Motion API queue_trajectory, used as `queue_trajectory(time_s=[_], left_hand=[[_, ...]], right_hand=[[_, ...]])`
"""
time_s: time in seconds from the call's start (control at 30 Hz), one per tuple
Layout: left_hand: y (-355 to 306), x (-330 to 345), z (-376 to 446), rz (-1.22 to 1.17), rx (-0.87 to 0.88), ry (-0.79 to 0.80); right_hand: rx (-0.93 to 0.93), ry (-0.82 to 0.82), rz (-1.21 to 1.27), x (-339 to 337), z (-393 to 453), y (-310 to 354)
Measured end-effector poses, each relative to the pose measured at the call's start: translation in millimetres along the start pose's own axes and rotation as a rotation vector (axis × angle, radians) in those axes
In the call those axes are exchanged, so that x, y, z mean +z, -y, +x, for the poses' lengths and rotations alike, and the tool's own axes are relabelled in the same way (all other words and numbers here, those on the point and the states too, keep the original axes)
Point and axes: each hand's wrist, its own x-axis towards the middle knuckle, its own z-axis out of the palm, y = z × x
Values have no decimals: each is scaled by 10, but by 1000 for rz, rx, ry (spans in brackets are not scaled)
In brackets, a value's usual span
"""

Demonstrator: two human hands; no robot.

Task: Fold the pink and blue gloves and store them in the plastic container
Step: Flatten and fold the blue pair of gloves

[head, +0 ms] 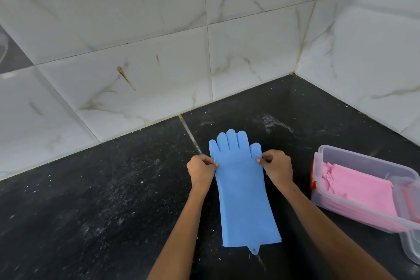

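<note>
Left to right: dark speckled countertop (91,200) dusted with white flecks, marble-look tiled wall (113,41) behind it and wrapping round the corner on the right. My left hand (201,169) is pinched shut on the left edge of the blue gloves (244,193), just below the thumb on that side. The blue gloves lie flat on the counter, stacked, fingers pointing away from me toward the wall, cuffs toward me, a small tab poking out at the cuff end. My right hand (277,166) is pinched closed on the opposite edge at the same height, thumb and fingertips on the rubber. Further right, apart from the blue gloves, sits the clear plastic container (354,209), open, with a red clip on its left end. The pink gloves (361,188) are folded inside it. A clear lid (411,248) lies just beside its near right corner. No brand, label or readable writing on anything.
</note>
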Motion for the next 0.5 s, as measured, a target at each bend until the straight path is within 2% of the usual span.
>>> queue_trajectory(time_s=[0.23,0.5], left_hand=[[45,28,2,5,0,-46],[37,-6,-139,22,69,-67]], right_hand=[[-100,-86,28,-8,22,39],[-94,46,-149,-89,-59,68]])
